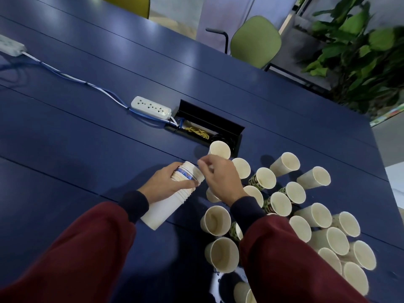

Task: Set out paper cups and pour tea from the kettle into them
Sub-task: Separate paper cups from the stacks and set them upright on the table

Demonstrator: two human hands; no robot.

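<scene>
My left hand [169,182] grips a stack of nested white paper cups [166,206], held tilted above the dark blue table [87,132]. At the open top end of that stack my right hand [220,180] has its fingertips on the rim of the top cup. Several empty paper cups stand upright on the table to the right, among them one cup [219,149] just beyond my right hand and a larger cup [215,220] near my right sleeve. Some cups carry a green and brown print [255,180]. No kettle is in view.
A white power strip [150,107] with blue and white cables lies mid-table, next to an open black cable box [209,125] set into the tabletop. A second strip [11,45] lies far left. Green chairs [255,41] and a plant [360,51] stand beyond the far edge.
</scene>
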